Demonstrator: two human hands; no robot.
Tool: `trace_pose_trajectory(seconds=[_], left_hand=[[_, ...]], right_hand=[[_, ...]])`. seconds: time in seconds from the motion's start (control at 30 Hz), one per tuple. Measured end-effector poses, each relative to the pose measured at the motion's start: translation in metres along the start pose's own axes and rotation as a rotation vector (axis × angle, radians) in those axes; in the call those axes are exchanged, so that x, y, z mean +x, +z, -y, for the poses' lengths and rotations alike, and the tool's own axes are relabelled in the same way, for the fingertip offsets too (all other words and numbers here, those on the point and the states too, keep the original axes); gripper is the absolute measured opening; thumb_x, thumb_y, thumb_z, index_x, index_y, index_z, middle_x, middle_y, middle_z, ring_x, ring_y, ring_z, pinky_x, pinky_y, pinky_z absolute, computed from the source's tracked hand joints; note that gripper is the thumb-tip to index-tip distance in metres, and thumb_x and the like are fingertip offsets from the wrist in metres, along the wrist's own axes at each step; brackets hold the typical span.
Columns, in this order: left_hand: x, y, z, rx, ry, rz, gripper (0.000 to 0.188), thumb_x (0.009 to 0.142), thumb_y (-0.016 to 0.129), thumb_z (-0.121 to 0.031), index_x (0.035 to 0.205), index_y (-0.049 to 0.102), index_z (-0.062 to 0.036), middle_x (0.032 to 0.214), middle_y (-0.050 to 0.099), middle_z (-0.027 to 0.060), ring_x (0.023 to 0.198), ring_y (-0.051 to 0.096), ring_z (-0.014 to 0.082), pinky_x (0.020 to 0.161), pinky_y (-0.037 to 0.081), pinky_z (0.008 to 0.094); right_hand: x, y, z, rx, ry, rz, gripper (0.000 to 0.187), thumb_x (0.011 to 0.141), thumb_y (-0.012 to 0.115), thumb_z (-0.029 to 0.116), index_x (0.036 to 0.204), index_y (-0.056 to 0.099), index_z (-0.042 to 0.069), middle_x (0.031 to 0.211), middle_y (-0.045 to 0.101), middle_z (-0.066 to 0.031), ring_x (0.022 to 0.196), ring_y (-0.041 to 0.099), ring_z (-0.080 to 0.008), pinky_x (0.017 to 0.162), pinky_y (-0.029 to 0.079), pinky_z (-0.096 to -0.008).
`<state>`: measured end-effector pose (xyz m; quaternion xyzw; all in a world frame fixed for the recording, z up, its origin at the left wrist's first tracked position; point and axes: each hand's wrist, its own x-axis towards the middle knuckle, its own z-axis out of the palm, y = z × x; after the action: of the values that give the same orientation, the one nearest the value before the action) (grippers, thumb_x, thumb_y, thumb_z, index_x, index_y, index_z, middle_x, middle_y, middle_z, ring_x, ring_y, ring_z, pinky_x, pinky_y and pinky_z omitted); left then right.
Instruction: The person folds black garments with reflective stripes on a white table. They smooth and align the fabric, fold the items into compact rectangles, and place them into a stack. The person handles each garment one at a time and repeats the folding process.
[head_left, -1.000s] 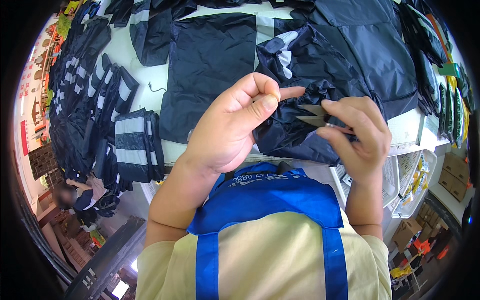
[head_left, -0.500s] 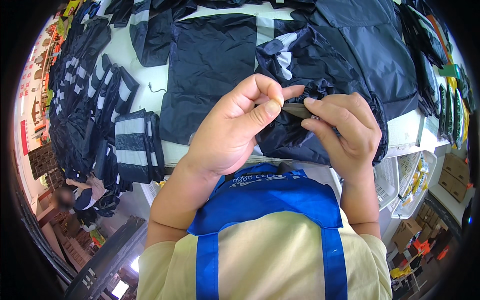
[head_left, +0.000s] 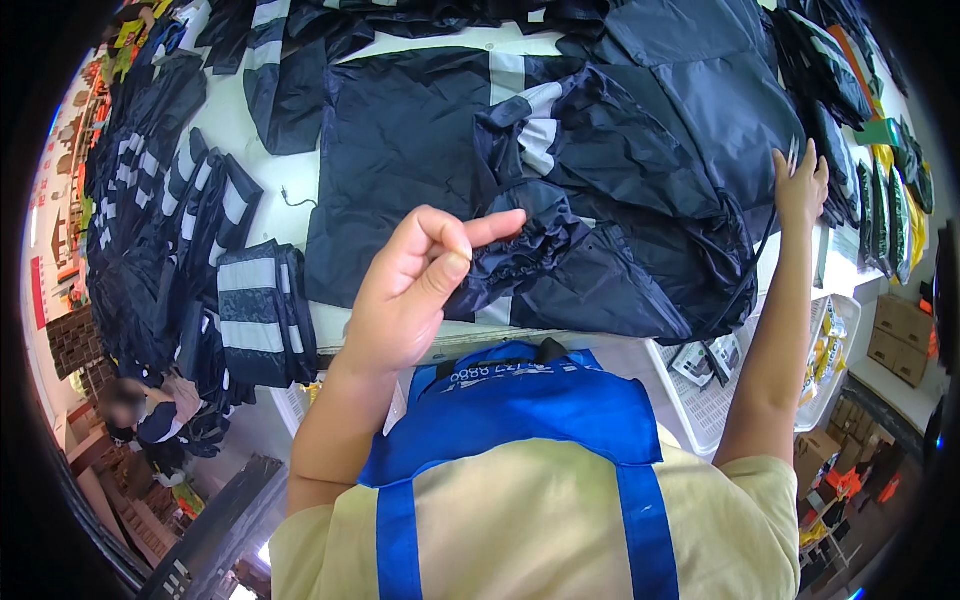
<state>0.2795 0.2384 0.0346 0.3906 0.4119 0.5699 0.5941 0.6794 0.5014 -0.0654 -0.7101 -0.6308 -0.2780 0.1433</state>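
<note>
My left hand [head_left: 408, 285] is closed in a pinch, thumb against a bent finger, with another finger stretched out over the dark garment. Whatever the pinch may hold is too small to make out. Beside it bunches a gathered elastic edge [head_left: 535, 255] of the shiny navy garment [head_left: 640, 180], which has pale reflective bands. Far to the right, my right hand [head_left: 800, 190] reaches over the table edge area with fingers apart. A thin, shiny pointed metal thing [head_left: 793, 157], its kind unclear, shows between thumb and forefinger.
Folded dark garments with pale bands [head_left: 258, 315] lie left on the white table [head_left: 285, 170]. More dark garments and packed bundles [head_left: 870, 215] line the right side. White plastic baskets [head_left: 700, 405] stand below the front edge. A person [head_left: 160, 415] is at the lower left.
My right hand has left the garment and swung far right; the flat greyish thing between my hands no longer shows there. My left hand has moved slightly left and down, still pinched.
</note>
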Motion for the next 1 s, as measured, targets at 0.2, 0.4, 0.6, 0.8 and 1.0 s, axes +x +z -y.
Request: trace_pose_trajectory(seconds=[0.2,0.4,0.6,0.8,1.0], left_hand=[[-0.004,0.017,0.009,-0.069,0.109,0.02,0.008,0.099,0.048,-0.013,0.098,0.043,-0.0064,0.124,0.057,0.0262,0.12,0.054,0.0272,0.103,0.039,0.0371],[0.007,0.0,-0.001,0.141,0.253,0.527,0.046,0.075,0.078,-0.033,0.107,0.064,-0.0025,0.133,0.051,0.0217,0.124,0.048,0.0346,0.103,0.037,0.0449],[-0.008,0.001,0.037,0.422,-0.33,0.0,0.096,0.064,0.085,-0.02,0.141,0.03,-0.0046,0.119,0.055,0.0159,0.112,0.054,0.0258,0.099,0.039,0.0348],[-0.003,0.035,0.017,0.76,0.357,0.121,0.026,0.07,0.071,0.003,0.093,0.065,-0.0097,0.091,0.057,0.0102,0.071,0.056,0.0229,0.064,0.044,0.031],[0.009,-0.007,0.036,1.252,0.413,-0.006,0.014,0.07,0.066,-0.001,0.084,0.066,-0.0031,0.089,0.054,0.0145,0.084,0.053,0.0316,0.074,0.045,0.0385]], right_hand=[[-0.113,-0.145,0.132,2.121,0.212,1.517,0.07,0.083,0.064,0.052,0.126,0.048,-0.001,0.116,0.059,-0.0143,0.105,0.059,-0.0247,0.093,0.046,-0.039],[-0.145,-0.165,0.152,2.45,0.638,1.666,0.078,0.064,0.082,0.01,0.132,0.044,0.001,0.12,0.06,-0.0144,0.106,0.062,-0.0255,0.093,0.051,-0.0375],[-0.137,-0.168,0.156,2.264,0.325,1.675,0.07,0.06,0.08,-0.003,0.123,0.051,0.002,0.112,0.063,-0.0068,0.101,0.061,-0.0171,0.09,0.05,-0.0318],[-0.136,-0.144,0.184,1.369,-0.219,0.549,0.027,0.063,0.064,-0.01,0.083,0.051,0.004,0.075,0.053,0.0032,0.073,0.048,-0.0077,0.067,0.042,-0.024],[-0.122,-0.151,0.201,1.733,0.3,0.628,0.017,0.075,0.06,-0.007,0.076,0.048,0.006,0.065,0.044,0.0025,0.063,0.044,-0.0067,0.054,0.036,-0.0234]])
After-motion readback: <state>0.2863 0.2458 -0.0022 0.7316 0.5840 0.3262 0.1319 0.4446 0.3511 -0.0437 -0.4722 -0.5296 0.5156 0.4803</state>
